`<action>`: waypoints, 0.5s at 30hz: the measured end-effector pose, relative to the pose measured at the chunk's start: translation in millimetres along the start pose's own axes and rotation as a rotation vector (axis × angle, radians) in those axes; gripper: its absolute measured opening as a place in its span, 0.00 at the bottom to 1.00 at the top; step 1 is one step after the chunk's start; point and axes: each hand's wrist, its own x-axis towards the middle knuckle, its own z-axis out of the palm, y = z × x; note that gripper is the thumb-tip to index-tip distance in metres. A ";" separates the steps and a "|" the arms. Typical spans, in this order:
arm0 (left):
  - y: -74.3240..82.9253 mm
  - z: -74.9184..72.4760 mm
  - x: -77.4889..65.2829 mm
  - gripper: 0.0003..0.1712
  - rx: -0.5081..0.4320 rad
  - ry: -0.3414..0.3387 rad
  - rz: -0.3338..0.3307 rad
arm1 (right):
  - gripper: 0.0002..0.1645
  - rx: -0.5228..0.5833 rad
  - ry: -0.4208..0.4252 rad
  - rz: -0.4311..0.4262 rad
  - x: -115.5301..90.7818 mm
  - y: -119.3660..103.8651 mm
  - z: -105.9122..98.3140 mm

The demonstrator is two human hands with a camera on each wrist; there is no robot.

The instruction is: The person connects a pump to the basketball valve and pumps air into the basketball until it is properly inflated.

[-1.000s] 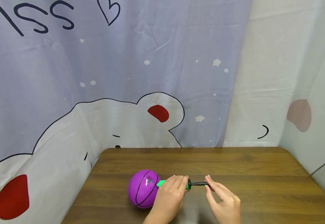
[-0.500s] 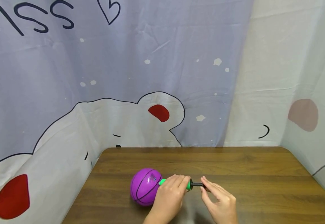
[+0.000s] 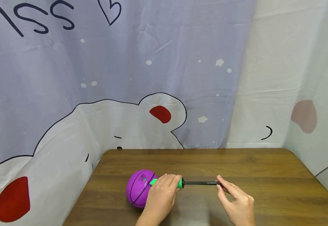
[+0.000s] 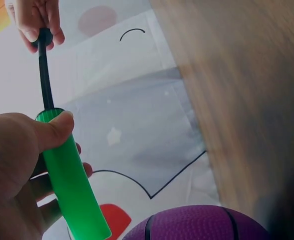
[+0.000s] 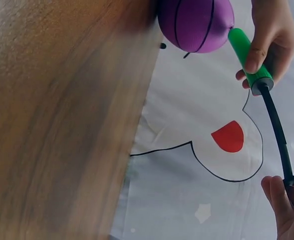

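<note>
A purple ball (image 3: pixel 139 189) with black seam lines sits on the wooden table, left of both hands. My left hand (image 3: pixel 160 195) grips the green barrel of a hand pump (image 4: pixel 76 185), thumb and fingers wrapped round it. The pump's tip meets the ball's side in the right wrist view. Between the fingertips and thumb of my right hand (image 3: pixel 237 201) is the end of the black pump rod (image 3: pixel 199 183), drawn far out of the barrel. In the left wrist view a small black handle (image 4: pixel 43 37) shows in the right hand's fingers.
Under everything lies a brown wooden table (image 3: pixel 265 169) with rounded far corners. Behind it and along its sides hangs a printed cloth (image 3: pixel 192 78) in pale blue and white, with red patches and black line drawings.
First the right hand moved left, pushing the rod in. Since then it has gone right and pulled the rod further out. The ball and left hand have shifted slightly left.
</note>
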 end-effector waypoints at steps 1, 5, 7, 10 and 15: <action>0.2 0.1 -0.2 0.29 0.000 0.007 0.003 | 0.20 0.003 0.000 0.002 -0.3 -0.4 -0.1; 2.8 1.2 1.7 0.28 0.022 0.052 0.036 | 0.22 0.022 0.003 0.025 0.1 -4.4 2.3; 6.1 2.3 3.6 0.27 0.037 0.072 0.055 | 0.23 0.024 0.003 0.036 0.5 -7.7 5.7; 13.3 4.7 7.0 0.26 0.055 0.089 0.079 | 0.18 0.024 0.001 0.018 -1.6 -11.2 13.5; 25.9 9.3 10.1 0.21 0.078 0.066 0.097 | 0.19 0.020 -0.004 -0.042 -9.9 -16.1 27.9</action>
